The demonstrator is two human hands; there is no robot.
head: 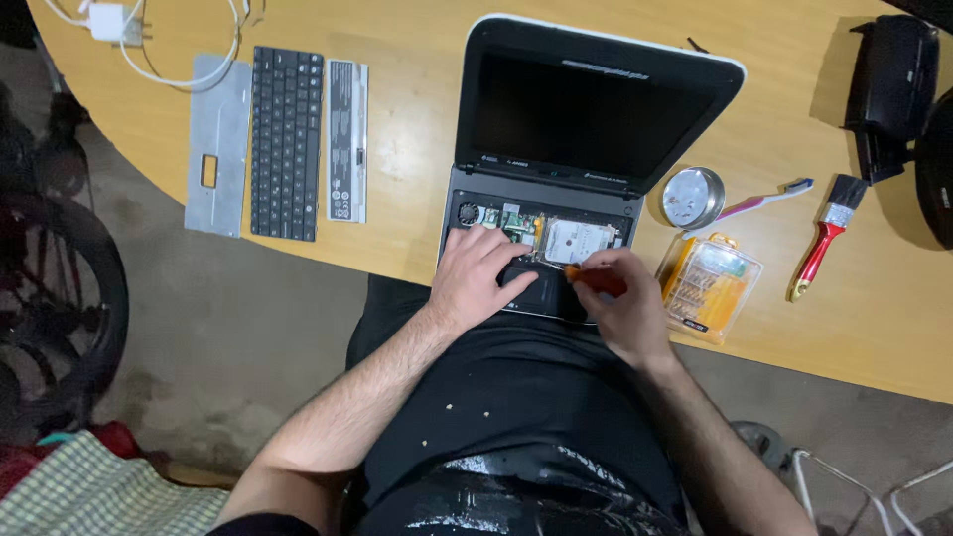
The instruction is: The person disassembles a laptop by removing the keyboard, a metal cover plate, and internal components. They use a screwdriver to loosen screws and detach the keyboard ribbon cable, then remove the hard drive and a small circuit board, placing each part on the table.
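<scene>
A black laptop (pixel 596 109) lies open on the wooden table (pixel 417 149) with its keyboard removed, showing a fan, circuit board and a silver hard drive (pixel 576 240). My left hand (pixel 476 273) rests flat on the laptop's lower left deck, fingers spread beside the board. My right hand (pixel 620 303) is closed around an orange-handled screwdriver (pixel 596 279), its tip pointing toward the hard drive's lower edge.
A detached black keyboard (pixel 286 129), grey metal plate (pixel 218 144) and long battery (pixel 347 139) lie to the left. A round metal tin (pixel 692 197), pink toothbrush (pixel 769 201), orange bit case (pixel 710 288), red-handled paintbrush (pixel 826 236), white charger (pixel 109 22) and black case (pixel 893 79) are also on the table.
</scene>
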